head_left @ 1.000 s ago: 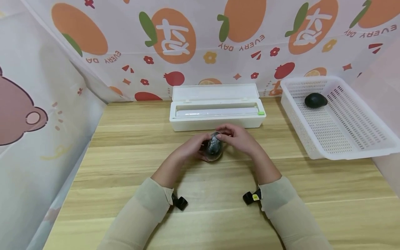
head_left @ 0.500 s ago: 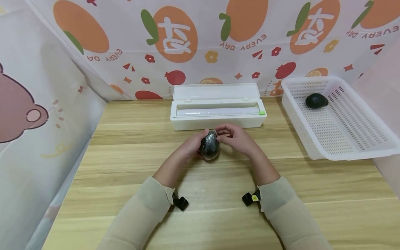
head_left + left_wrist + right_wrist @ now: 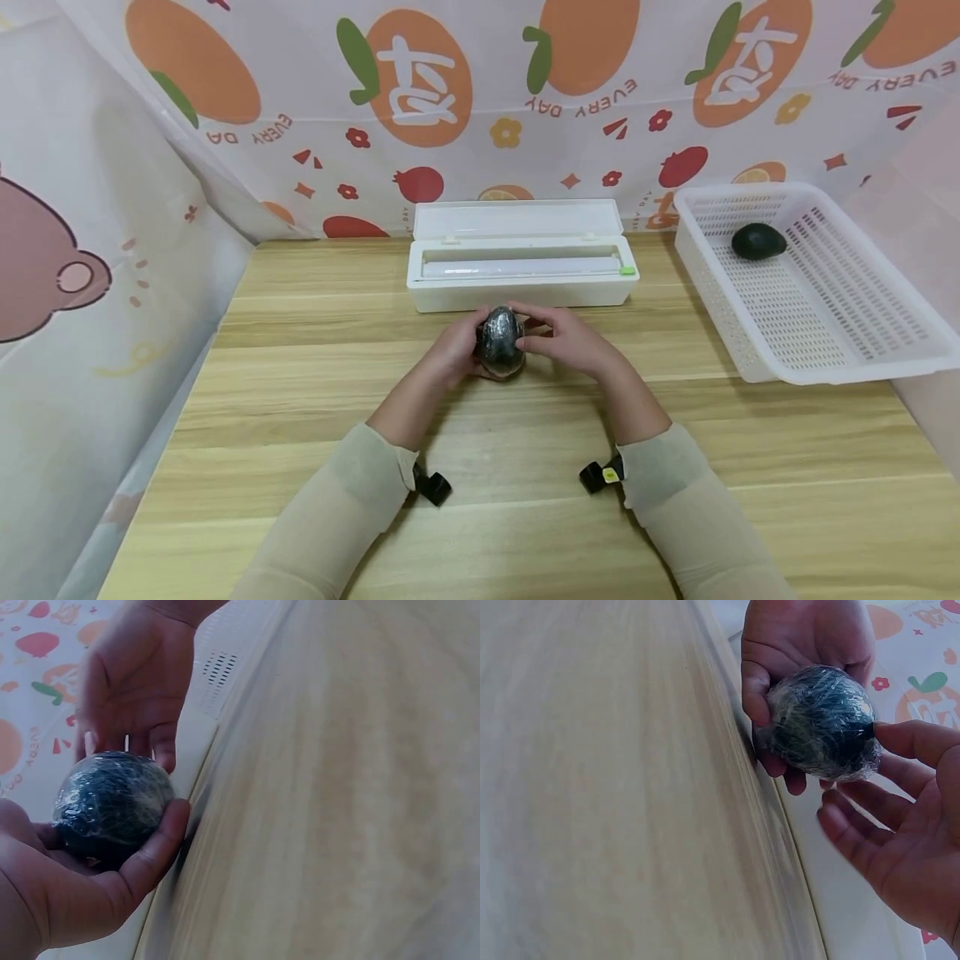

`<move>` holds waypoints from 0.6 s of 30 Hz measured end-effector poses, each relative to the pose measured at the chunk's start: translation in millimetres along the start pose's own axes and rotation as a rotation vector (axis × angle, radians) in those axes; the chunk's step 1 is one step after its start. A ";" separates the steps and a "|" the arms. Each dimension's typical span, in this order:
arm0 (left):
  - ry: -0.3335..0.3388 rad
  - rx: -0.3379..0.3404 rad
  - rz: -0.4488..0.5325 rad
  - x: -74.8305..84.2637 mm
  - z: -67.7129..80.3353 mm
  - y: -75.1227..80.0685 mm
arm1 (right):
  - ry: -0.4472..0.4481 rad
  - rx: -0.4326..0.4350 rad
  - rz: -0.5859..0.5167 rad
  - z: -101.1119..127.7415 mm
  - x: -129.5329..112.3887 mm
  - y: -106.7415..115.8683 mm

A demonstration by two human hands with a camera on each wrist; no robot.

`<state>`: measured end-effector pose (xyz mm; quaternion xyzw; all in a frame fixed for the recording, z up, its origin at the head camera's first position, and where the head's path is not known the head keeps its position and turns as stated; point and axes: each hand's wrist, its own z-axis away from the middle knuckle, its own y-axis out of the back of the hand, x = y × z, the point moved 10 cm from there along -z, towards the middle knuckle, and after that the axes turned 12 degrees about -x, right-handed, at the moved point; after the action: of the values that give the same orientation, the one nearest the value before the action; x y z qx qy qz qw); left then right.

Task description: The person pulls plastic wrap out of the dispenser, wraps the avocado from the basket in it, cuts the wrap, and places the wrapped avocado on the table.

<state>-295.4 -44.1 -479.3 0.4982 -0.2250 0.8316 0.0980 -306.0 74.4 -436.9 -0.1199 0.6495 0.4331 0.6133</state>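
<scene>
Avocado [image 3: 500,340], dark, egg-shaped and wrapped in crinkled glossy cling film, sits at the table's centre, just in front of the wrap dispenser [image 3: 521,279]. Left hand [image 3: 455,344] cups it from 9 o'clock, fingers curled under and around its shiny skin. Right hand [image 3: 567,337] stands at 3 o'clock, fingers loosely spread, thumb tip touching the film; whether its other fingers touch is hard to tell. A second bare avocado [image 3: 758,241] lies in the perforated white plastic basket [image 3: 840,333] at 2 o'clock. The wooden table [image 3: 300,375] shows pale plank grain. Both wrist views blur the tabletop, and the avocado's underside is hidden by the left palm.
</scene>
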 end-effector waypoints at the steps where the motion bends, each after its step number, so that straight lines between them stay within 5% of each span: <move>1: 0.000 0.006 0.011 0.1 0.2 0.6 | -0.002 0.003 -0.005 -0.1 0.5 0.3; 13: -0.065 0.064 -0.078 11.0 1.7 12.0 | 0.031 0.115 -0.188 -1.5 0.2 8.4; 18: -0.071 0.031 -0.104 11.5 0.7 12.1 | 0.044 0.121 -0.294 -2.9 5.9 8.6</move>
<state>-305.1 -55.8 -472.3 0.5400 -0.1893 0.8105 0.1253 -315.2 79.7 -439.0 -0.1859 0.6630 0.2963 0.6619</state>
